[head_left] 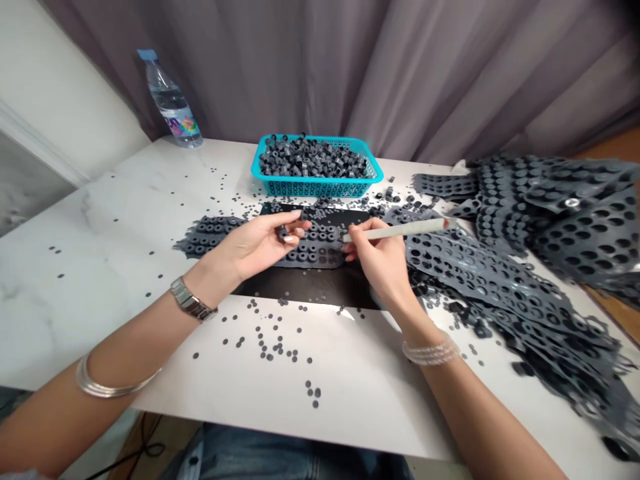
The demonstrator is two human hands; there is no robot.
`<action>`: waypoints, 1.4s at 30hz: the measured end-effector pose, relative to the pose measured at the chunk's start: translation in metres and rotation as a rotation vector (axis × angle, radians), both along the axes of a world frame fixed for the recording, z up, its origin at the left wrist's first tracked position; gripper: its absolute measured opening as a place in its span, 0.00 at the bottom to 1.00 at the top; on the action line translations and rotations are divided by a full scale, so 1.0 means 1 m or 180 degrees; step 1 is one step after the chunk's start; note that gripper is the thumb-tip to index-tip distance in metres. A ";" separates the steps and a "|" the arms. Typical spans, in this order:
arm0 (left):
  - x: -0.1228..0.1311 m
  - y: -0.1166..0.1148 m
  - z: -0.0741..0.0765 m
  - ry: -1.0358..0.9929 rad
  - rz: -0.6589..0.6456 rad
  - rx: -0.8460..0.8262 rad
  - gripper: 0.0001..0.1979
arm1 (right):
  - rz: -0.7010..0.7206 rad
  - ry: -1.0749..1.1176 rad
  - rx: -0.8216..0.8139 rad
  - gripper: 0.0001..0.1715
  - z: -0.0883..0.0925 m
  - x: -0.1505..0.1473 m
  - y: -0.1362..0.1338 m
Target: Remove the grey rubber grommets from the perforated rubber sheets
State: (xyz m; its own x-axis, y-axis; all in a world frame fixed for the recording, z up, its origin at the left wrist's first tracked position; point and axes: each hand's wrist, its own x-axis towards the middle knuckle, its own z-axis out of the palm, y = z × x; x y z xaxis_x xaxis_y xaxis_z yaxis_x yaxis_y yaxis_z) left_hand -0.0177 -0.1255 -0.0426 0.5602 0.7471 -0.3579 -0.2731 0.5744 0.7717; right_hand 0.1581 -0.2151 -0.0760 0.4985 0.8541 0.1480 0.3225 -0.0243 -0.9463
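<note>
My left hand is curled over a grey rubber sheet of rings and pinches a small dark rubber ring between thumb and fingers. My right hand grips a pale stick-like tool like a pen, its tip down on the sheet between the hands. The sheet lies on a black mat on the white table. Behind it stands a turquoise basket heaped with loose grey rings.
A large heap of punched-out grey rubber sheets covers the table's right side. Small grey discs are scattered over the tabletop. A plastic water bottle stands at the back left before a grey curtain. The near table edge is close to my body.
</note>
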 end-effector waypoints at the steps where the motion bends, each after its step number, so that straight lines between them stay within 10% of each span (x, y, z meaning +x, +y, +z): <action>1: 0.001 -0.002 0.000 -0.0049 -0.0011 -0.0083 0.06 | -0.0036 0.0050 0.0014 0.13 0.001 0.001 -0.001; 27: 0.001 -0.009 -0.007 0.0153 -0.0239 0.0346 0.11 | 0.0603 -0.0443 -0.0317 0.12 -0.006 -0.008 -0.001; 30: 0.000 -0.010 -0.005 0.0801 -0.0385 0.0977 0.09 | 0.0658 -0.0522 -0.0280 0.12 -0.007 -0.011 0.000; 36: 0.002 -0.020 -0.010 0.2940 -0.0790 0.3874 0.12 | 0.0657 -0.0563 -0.0245 0.13 -0.008 -0.014 0.000; 42: 0.005 -0.024 -0.019 0.3441 -0.1036 0.4546 0.13 | 0.0668 -0.0701 -0.0266 0.11 -0.005 -0.015 0.000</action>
